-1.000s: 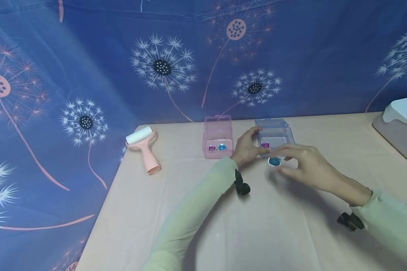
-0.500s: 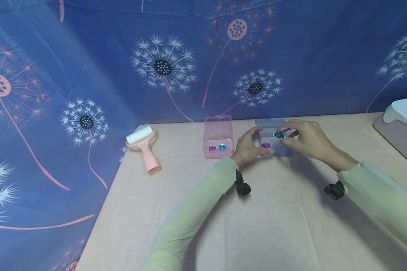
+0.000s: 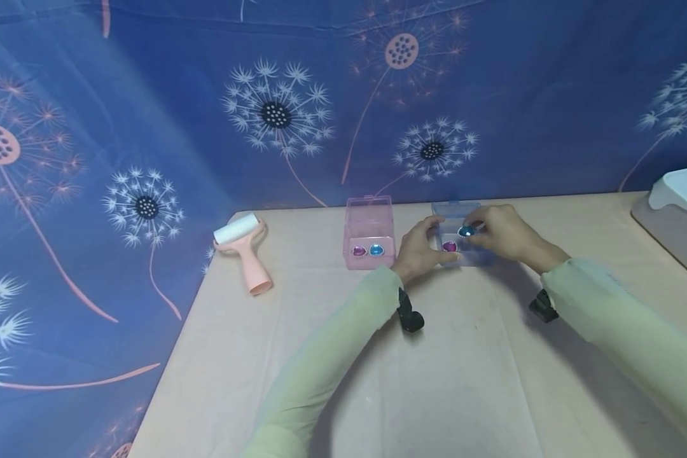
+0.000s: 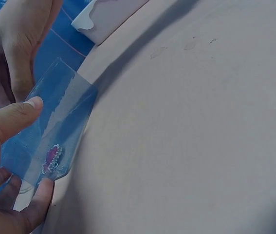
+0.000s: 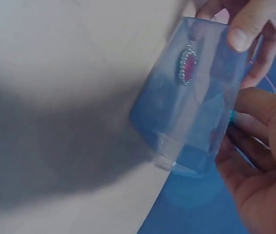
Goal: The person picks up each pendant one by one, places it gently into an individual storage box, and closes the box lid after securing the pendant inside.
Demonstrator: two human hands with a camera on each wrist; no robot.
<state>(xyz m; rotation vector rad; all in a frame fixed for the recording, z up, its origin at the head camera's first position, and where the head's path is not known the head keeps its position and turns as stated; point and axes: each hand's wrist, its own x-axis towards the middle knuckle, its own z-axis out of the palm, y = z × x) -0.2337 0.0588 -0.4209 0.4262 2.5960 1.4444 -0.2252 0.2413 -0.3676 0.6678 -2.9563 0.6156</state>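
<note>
In the head view my left hand [image 3: 419, 252] grips the left side of a clear blue plastic box [image 4: 62, 100], its lid tipped back. The left wrist view shows that thumb on the box's edge and the fingers round its end. My right hand [image 3: 511, 234] pinches a teal jewel with a beaded silver rim [image 3: 466, 231] over the box's opening. A magenta jewel [image 5: 188, 68] lies inside, near the left end, seen through the wall. In the right wrist view only a sliver of the teal jewel [image 5: 232, 116] shows between the fingers.
Left of the blue box stands an open pink box [image 3: 369, 227] holding a magenta jewel [image 3: 359, 250] and a blue jewel [image 3: 376, 250]. Farther left lies a pink-handled lint roller [image 3: 250, 264]. A white-topped container [image 3: 684, 197] sits at the right edge. Patterned blue cloth [image 3: 320, 76] hangs behind.
My right hand has carried the teal jewel from in front of the blue box up and over its opening, then slightly left and lower. The left hand has stayed on the box.
</note>
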